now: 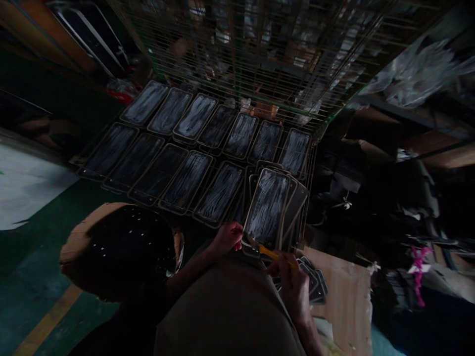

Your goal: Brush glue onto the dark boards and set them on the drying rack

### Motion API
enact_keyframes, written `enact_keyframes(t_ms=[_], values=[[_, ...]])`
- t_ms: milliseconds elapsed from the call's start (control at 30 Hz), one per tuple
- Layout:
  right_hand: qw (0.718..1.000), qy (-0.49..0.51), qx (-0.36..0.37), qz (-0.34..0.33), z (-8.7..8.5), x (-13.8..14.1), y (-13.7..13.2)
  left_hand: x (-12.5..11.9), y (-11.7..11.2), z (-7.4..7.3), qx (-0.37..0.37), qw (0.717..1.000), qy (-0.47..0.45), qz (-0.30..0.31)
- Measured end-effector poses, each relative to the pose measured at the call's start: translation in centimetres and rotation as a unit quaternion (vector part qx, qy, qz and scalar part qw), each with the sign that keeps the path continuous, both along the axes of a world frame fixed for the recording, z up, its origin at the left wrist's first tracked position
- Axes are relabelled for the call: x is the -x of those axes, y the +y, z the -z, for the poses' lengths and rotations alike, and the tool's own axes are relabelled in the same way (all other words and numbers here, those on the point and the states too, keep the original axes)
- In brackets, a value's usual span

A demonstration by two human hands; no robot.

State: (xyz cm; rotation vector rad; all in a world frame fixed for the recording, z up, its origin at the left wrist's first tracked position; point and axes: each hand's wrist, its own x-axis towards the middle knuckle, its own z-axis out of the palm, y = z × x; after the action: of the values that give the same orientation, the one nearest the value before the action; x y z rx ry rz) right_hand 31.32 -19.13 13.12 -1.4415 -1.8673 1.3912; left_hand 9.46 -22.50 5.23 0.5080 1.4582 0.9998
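My left hand [227, 237] grips the near left corner of a dark rectangular tray [267, 206] streaked with white, which rests on top of a small stack of like trays. My right hand [293, 282] is closed on a brush with a yellow handle [274, 255], its bristles touching the tray's near edge. Two rows of several similar white-streaked trays [185, 180] lie side by side on a wire rack beyond my hands.
A green wire-mesh rack [260, 54] rises behind the trays. A round dark bin [122, 247] edged with cardboard sits at my left. More dark trays [315, 287] lie on a cardboard sheet [345, 291] by my right hand. Clutter and plastic [415, 74] fill the right side.
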Motion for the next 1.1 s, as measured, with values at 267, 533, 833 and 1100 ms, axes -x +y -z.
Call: enact_keyframes(t_ms=[267, 533, 833, 1100], values=[[0.984, -0.091, -0.137, 0.068, -0.7, -3.4, 0.8, -0.3, 0.1, -0.3, -0.009, 1.0, 0.019, 0.0], [0.982, -0.057, -0.162, 0.074, -0.3, -1.3, 1.8, -0.3, 0.0, -0.2, -0.018, 1.0, 0.013, 0.001], [0.999, 0.033, -0.015, -0.029, 0.8, 0.8, -0.4, -0.6, -0.2, 0.8, -0.014, 0.999, 0.021, -0.021], [0.99, 0.014, -0.135, 0.032, 1.0, 2.2, 6.8, -0.5, -0.2, 0.9, -0.02, 1.0, 0.01, -0.012]])
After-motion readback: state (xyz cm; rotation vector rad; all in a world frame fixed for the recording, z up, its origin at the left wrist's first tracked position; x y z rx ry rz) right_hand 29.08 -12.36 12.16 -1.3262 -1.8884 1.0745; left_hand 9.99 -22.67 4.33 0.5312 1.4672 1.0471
